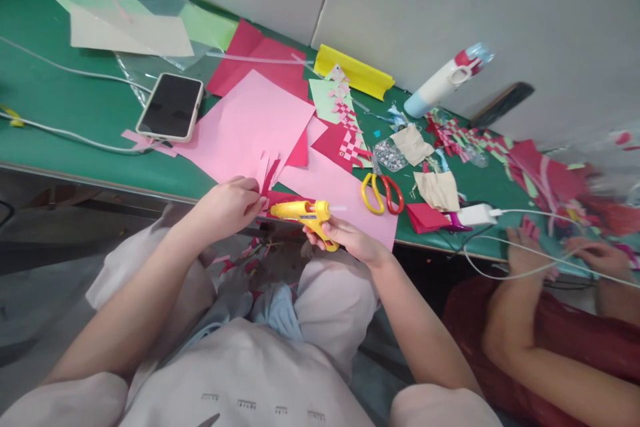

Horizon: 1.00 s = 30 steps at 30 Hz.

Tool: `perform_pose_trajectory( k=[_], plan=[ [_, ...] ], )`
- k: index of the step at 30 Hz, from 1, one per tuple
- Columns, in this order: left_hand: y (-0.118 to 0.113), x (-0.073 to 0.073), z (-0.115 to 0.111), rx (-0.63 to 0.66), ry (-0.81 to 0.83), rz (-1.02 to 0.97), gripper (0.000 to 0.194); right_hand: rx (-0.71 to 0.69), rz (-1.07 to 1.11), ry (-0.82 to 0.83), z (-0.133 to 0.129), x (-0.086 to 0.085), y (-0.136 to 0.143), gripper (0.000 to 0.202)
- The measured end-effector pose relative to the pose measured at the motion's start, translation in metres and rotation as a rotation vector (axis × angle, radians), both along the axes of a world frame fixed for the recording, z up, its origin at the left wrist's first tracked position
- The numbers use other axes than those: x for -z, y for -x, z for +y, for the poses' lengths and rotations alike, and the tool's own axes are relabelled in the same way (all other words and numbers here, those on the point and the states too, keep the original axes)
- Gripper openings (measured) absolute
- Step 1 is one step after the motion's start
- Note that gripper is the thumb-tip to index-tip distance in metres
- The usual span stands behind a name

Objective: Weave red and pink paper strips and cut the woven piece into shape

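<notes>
My right hand is wrapped round the handle of a yellow hot glue gun near the table's front edge. The gun's nozzle points left, and a clear glue stick pokes out of its back. Just left of the nozzle, my left hand pinches narrow paper strips, red and pink, which stand up from the fingers. Under and beyond the hands lie a large pink paper sheet and red paper. Scissors with yellow and red handles rest to the right of the gun.
A phone lies at left with a white cable. Woven paper pieces, small cloth pouches, a yellow folded strip and a bottle are further back and right. A co-worker's hands are at far right near cables. A wall borders the table.
</notes>
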<state>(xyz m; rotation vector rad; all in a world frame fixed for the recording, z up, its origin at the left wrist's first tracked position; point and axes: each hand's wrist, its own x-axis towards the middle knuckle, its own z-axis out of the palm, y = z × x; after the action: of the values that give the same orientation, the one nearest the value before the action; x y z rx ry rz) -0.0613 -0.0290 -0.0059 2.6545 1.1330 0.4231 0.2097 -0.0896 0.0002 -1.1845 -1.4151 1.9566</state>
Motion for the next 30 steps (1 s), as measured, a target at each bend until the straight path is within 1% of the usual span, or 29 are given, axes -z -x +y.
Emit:
perform_pose_trajectory(
  k=[6,18,23,30],
  plan=[
    [0.0010,0.0009,0.0008,0.007,-0.013,0.000,0.040,-0.021,-0.023,-0.021,0.0014,0.0017,0.0017,0.044],
    [0.0008,0.0009,0.0010,0.007,-0.014,0.021,0.041,-0.043,-0.081,-0.089,0.0023,-0.0038,0.0037,0.040],
    [0.0012,0.0010,0.0010,0.007,-0.010,0.017,0.040,-0.040,-0.092,-0.106,0.0015,-0.0034,0.0039,0.040],
    [0.0011,0.0002,0.0002,0.002,-0.009,0.009,0.041,-0.081,-0.133,-0.169,0.0011,-0.0065,0.0043,0.038]
  ],
)
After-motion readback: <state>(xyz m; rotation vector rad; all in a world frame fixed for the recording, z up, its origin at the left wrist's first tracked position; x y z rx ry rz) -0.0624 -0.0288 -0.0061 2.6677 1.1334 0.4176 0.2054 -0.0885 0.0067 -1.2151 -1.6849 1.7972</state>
